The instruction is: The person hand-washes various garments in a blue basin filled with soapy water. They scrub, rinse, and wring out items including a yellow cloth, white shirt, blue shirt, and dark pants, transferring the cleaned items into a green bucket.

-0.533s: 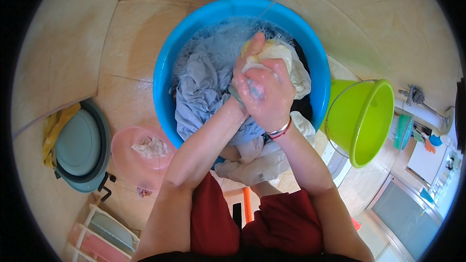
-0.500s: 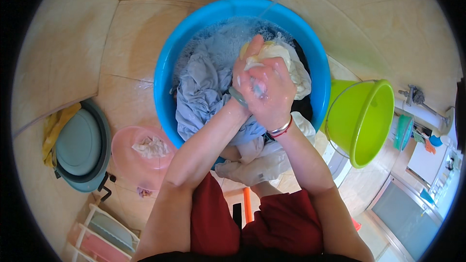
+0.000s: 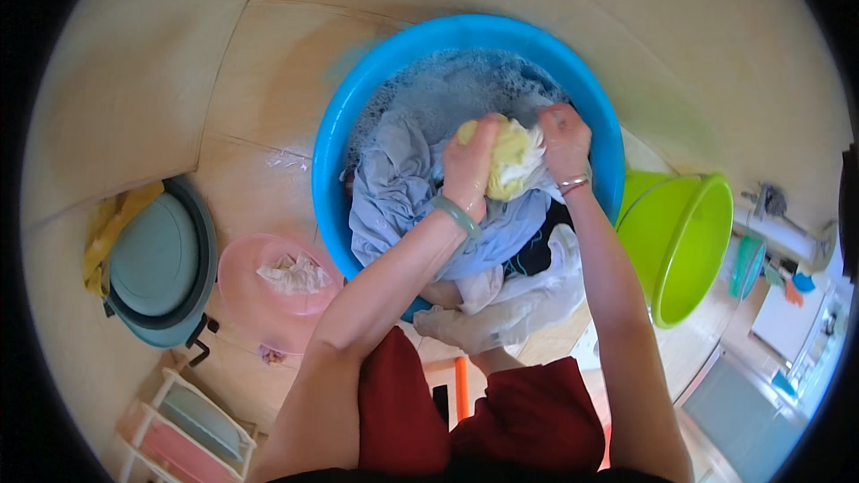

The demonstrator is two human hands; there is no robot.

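Note:
A large blue basin (image 3: 328, 188) holds sudsy water (image 3: 438, 80) and several wet clothes. Over its middle, my left hand (image 3: 470, 163) is closed around a bunched yellow-and-white cloth (image 3: 512, 161). My right hand (image 3: 565, 139) grips the white end of that same cloth, close to the basin's right wall. Below both hands lies a light blue garment (image 3: 394, 174), heaped toward the left. A black garment (image 3: 535, 252) shows beside it, and a whitish garment (image 3: 514, 309) hangs across the near rim. Where the fingertips press into the cloth is partly hidden.
To the right, a lime green bucket (image 3: 684, 255) lies tipped on its side. A pink basin (image 3: 255, 300) at left contains a crumpled white cloth (image 3: 295, 275). Farther left, grey-green basins (image 3: 154, 255) lean against the wall near a white rack (image 3: 148, 425). A tap (image 3: 769, 201) is at far right.
Both hands were pressed together over the cloth; now they are apart, the right one farther right. More of the yellow part shows. The basin appears shifted slightly right and lower in view.

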